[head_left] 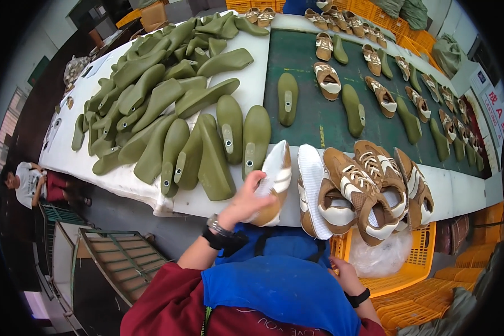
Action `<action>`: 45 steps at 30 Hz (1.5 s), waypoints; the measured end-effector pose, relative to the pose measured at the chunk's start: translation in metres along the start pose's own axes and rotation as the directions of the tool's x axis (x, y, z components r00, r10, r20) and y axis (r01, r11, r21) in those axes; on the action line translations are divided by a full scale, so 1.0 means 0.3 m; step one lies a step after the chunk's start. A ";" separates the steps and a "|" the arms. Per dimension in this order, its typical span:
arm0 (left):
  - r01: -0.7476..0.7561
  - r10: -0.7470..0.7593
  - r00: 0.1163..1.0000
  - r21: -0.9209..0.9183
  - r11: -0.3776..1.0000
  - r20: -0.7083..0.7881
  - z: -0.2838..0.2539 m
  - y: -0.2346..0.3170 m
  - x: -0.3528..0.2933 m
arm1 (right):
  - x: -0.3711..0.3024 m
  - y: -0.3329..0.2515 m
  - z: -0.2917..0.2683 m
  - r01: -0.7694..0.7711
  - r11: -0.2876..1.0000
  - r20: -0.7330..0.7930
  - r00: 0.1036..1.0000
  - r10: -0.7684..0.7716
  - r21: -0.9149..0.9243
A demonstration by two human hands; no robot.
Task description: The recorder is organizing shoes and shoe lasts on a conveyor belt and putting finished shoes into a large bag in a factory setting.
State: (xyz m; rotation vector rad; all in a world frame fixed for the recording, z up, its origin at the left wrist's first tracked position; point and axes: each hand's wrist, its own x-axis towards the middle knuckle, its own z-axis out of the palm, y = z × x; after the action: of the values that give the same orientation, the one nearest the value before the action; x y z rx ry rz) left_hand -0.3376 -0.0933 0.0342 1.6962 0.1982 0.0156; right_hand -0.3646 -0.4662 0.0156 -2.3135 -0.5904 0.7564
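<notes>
Held shoe: The brown-and-white shoe point(283, 182) is standing on edge at the table's near side, its white sole showing; it is sitting between the green lasts and the shoe pile.
Left hand: The left hand point(243, 203) is holding this shoe, its fingers closing around the side; a metal band and a black band are circling the wrist.
Right hand: The right hand point(346, 276) is hanging low beside the blue apron point(280, 291); the apron is partly hiding its fingers, so their spacing and any grip cannot be told.
Shoe pile: Several laced brown shoes point(364, 187) are leaning together just right of the held shoe, one presenting its white sole.
Crate: A yellow crate point(427, 255) is standing below the pile and containing clear plastic point(379, 253).
Lasts: Many green lasts point(162, 101) are lying heaped on the white table point(261, 67), left of the held shoe.
Belt: A dark green surface point(313, 126) is carrying further shoes and lasts in rows beyond the pile.
Surroundings: A co-worker point(25, 185) in a white top is sitting at far left; stacked yellow crates point(431, 302) are occupying the lower right.
</notes>
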 end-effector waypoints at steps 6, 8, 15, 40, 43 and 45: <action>0.044 -0.085 0.996 -0.961 0.274 0.021 -0.109 0.078 -0.088 | 0.029 -0.243 -0.137 0.219 0.974 0.117 0.970 -0.211 -0.053; -0.083 0.043 0.996 -0.982 0.169 -0.077 -0.102 0.062 -0.090 | 0.082 -0.351 -0.155 0.261 0.965 0.096 0.960 -0.261 0.016; 0.071 0.133 0.988 -0.997 0.043 0.076 -0.055 0.024 -0.097 | 0.287 -0.545 -0.093 0.330 0.789 -0.118 0.941 -0.316 0.519; -0.275 0.286 0.949 0.095 0.957 -0.131 -0.378 0.349 0.370 | 0.285 -0.421 -0.118 0.343 0.802 0.104 0.890 -0.444 0.490; -0.282 0.349 0.916 0.302 0.911 -0.197 -0.515 0.393 0.751 | 0.232 -0.366 -0.158 0.063 0.811 0.132 0.977 -0.170 0.581; -0.227 0.495 0.774 0.558 0.798 -0.393 -0.612 0.418 0.974 | 0.209 -0.367 -0.178 -0.002 0.816 0.149 0.983 -0.103 0.578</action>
State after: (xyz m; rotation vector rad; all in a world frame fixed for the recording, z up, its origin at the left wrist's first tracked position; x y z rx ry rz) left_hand -0.0576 0.1128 0.1522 2.1856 0.2803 0.8092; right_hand -0.3077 -0.3753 0.1016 -1.6724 -0.4176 0.9655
